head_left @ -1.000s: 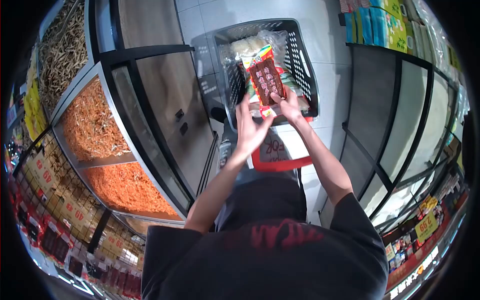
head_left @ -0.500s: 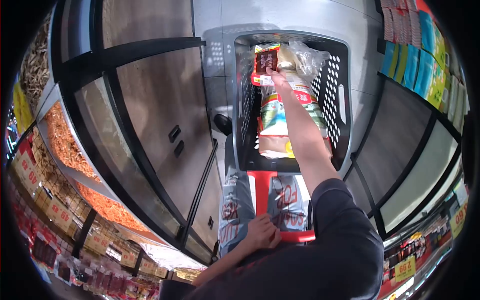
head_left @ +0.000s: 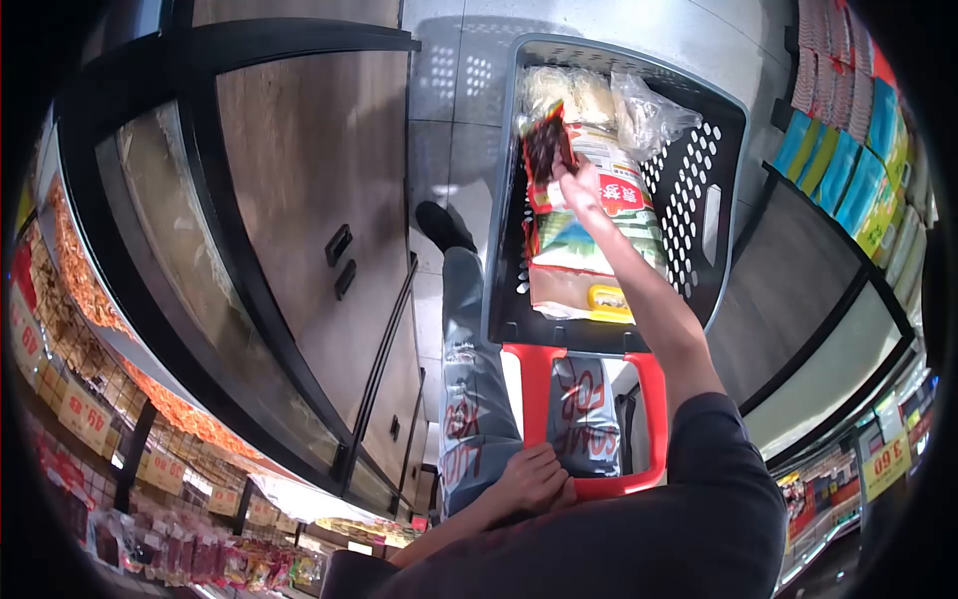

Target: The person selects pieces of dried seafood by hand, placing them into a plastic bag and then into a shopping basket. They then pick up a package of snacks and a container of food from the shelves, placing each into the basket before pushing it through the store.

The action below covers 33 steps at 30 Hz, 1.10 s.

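My right hand (head_left: 579, 186) reaches into the dark perforated shopping basket (head_left: 499, 250) and is closed on the edge of a red-and-dark packet (head_left: 547, 150). The packet is tilted and blurred. Beneath it lies a large printed bag (head_left: 589, 255) in white, green and red, with a yellow mark at its near end. Near my body, my left hand (head_left: 534, 477) is closed around the corner of the red handle (head_left: 654, 419) joined to the basket. Its fingers partly cover the handle there.
Pale packages (head_left: 571, 92) and a clear plastic bag (head_left: 647, 115) lie at the basket's far end. A wooden cabinet (head_left: 299, 190) stands close on the left, under bins of dried goods. Blue and green packs (head_left: 838, 165) are stacked on the right. My foot (head_left: 444, 228) is beside the basket.
My right hand has drawn the packet nearer and tilted it. The basket appears shifted right and turned slightly in view. A foot has come forward on the left; my left hand stays at the handle.
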### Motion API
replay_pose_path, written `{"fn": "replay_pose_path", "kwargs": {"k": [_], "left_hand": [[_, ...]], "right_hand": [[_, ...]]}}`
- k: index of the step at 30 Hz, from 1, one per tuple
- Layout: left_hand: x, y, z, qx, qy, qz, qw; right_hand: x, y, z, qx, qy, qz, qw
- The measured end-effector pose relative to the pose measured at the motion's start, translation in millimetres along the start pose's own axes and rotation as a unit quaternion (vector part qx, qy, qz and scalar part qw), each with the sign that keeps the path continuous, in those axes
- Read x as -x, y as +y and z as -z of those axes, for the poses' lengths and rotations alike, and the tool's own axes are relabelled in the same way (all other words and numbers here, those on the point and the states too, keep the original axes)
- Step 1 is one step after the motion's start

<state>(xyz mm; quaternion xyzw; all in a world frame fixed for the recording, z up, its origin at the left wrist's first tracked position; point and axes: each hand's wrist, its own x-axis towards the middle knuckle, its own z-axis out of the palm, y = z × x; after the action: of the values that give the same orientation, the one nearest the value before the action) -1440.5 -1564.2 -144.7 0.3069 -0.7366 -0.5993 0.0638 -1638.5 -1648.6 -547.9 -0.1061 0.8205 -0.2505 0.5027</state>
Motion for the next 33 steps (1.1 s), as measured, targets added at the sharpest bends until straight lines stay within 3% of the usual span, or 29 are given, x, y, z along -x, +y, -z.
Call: {"fn": "replay_pose_path", "kwargs": {"k": [4, 5, 7, 10, 12, 15, 16, 17, 19, 21, 22, 24, 25, 26, 27, 28, 29, 31, 32, 33], "left_hand": [[-3, 2, 1, 0.001, 0.009, 0.011, 1.0], [-2, 2, 1, 0.003, 0.01, 0.009, 1.0], [0, 0, -1, 0.009, 0.019, 0.008, 1.0], [-2, -3, -3, 0.01, 0.031, -0.004, 0.999], [5, -8, -7, 0.003, 0.022, -0.029, 0.999], [9, -16, -9, -0.017, 0.023, -0.063, 0.998], [9, -15, -10, -0.016, 0.029, -0.071, 0.997], [10, -11, -9, -0.012, 0.034, -0.077, 0.996], [6, -1, -4, -0.029, 0.035, -0.024, 0.999], [-2, 1, -2, -0.026, 0.059, -0.045, 0.997], [-9, 3, 2, -0.028, 0.074, -0.05, 0.996], [-4, 15, 4, -0.049, 0.101, -0.058, 0.992], [-4, 18, -1, -0.038, 0.093, -0.065, 0.993], [-11, 13, 2, -0.04, 0.092, -0.074, 0.992], [-11, 14, -1, -0.05, 0.083, -0.035, 0.995], [-14, 12, -3, -0.064, 0.098, -0.036, 0.993], [-17, 9, -3, -0.087, 0.095, -0.052, 0.99], [-28, 28, 15, -0.132, 0.104, -0.041, 0.985], [-33, 27, 16, -0.118, 0.072, 0.008, 0.99], [-38, 23, 13, -0.109, 0.098, -0.005, 0.989]], "right_hand": [[55, -43, 19, 0.211, -0.109, 0.043, 0.97], [56, -44, 10, 0.27, -0.112, 0.077, 0.953], [35, -42, -19, 0.35, -0.137, 0.06, 0.925], [-14, -7, -68, 0.37, -0.087, 0.071, 0.922], [-52, 11, -89, 0.397, -0.151, -0.023, 0.905], [-57, 13, -95, 0.371, -0.169, -0.045, 0.912], [-52, 11, -94, 0.383, -0.192, 0.0, 0.904], [-48, 10, -80, 0.358, -0.271, -0.035, 0.893], [0, -8, -44, 0.364, -0.193, 0.042, 0.91], [31, -10, 5, 0.271, -0.181, 0.112, 0.939], [71, -25, 43, 0.202, -0.128, 0.181, 0.954], [116, -11, 110, 0.238, -0.101, 0.195, 0.946], [140, 0, 148, 0.269, -0.097, 0.301, 0.91], [188, -34, 181, 0.223, -0.109, 0.231, 0.941], [230, -86, 208, 0.328, -0.176, 0.192, 0.908], [256, -91, 232, 0.279, -0.251, 0.201, 0.905], [298, -103, 245, 0.187, -0.224, 0.228, 0.929], [355, -128, 258, 0.075, -0.333, 0.213, 0.916], [371, -114, 255, 0.016, -0.35, 0.164, 0.922], [400, -132, 247, 0.076, -0.307, 0.205, 0.926]]}}
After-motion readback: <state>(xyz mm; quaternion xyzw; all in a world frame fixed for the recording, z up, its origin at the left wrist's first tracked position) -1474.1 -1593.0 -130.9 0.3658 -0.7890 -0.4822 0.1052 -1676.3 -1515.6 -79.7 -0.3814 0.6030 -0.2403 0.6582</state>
